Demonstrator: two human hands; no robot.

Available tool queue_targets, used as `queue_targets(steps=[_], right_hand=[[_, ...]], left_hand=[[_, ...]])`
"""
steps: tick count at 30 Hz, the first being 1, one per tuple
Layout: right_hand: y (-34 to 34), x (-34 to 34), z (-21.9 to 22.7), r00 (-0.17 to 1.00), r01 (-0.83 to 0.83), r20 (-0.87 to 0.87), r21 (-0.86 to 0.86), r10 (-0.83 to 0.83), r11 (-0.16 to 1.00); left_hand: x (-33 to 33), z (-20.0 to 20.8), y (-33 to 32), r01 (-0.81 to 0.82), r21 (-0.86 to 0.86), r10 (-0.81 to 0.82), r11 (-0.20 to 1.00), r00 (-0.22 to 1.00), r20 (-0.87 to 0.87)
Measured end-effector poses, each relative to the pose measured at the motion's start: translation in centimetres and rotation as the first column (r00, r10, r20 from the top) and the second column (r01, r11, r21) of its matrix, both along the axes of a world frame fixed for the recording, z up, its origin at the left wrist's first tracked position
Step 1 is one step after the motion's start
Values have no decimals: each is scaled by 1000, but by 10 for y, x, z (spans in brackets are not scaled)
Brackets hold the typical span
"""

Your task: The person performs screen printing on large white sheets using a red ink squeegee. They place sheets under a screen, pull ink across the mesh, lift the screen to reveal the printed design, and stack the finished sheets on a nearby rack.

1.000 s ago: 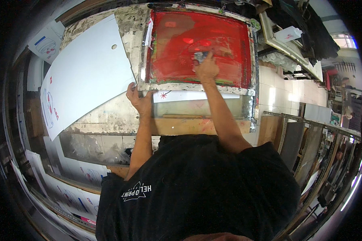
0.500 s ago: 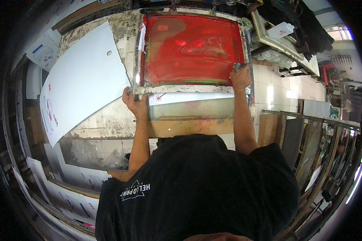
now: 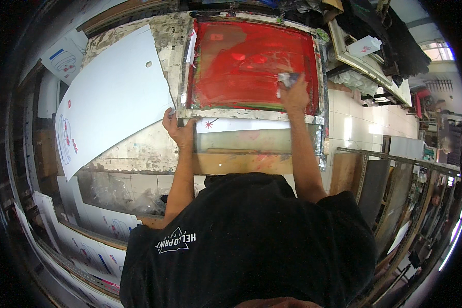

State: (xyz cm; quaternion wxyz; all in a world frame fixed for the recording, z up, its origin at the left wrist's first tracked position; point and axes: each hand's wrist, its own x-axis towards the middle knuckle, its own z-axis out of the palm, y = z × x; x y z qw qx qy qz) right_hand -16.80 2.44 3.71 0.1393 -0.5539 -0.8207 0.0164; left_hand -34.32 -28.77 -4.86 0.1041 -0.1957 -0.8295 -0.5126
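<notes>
A screen-printing frame [image 3: 251,113] lies on the worktable, its mesh [image 3: 241,66] smeared with red ink. At the frame's near left corner is my left hand [image 3: 179,132], thumb and fingers closed around it. The fingertips are beside the corner of a large white sheet [image 3: 118,82] with a small hole and printed drawings. Over the right part of the mesh my right hand [image 3: 295,97] grips a wadded white and grey rag [image 3: 286,79], blurred by motion. A strip of white printed sheet [image 3: 241,124] shows under the frame's near edge.
A wooden board [image 3: 251,164] runs along the table's near side. More printed sheets [image 3: 87,251] stand on a rack at lower left. At the right are a metal rack with boards [image 3: 374,179] and a side table [image 3: 344,43] bearing a white box [image 3: 364,46].
My right hand has moved left from the frame's right edge onto the red mesh, with the rag in it. My left hand keeps its place at the corner. The view has shifted slightly.
</notes>
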Motion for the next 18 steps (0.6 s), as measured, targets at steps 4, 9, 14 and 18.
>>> queue_targets(steps=[4, 9, 14, 18], right_hand=[[-47, -70, -7, 986, -150, -97, -185, 134, 971], [-91, -146, -28, 962, -266, -158, -347, 223, 899], [-82, -128, -25, 983, -185, -42, -281, 181, 942], [-29, -68, -24, 999, -35, 10, -196, 38, 980]], left_hand=[[3, 9, 3, 1, -32, 0, 999, 1000, 21], [1, 11, 4, -5, -61, 7, 998, 1000, 21], [0, 7, 3, -2, -126, -2, 992, 999, -32], [0, 5, 3, -6, -75, 6, 997, 1000, 2]])
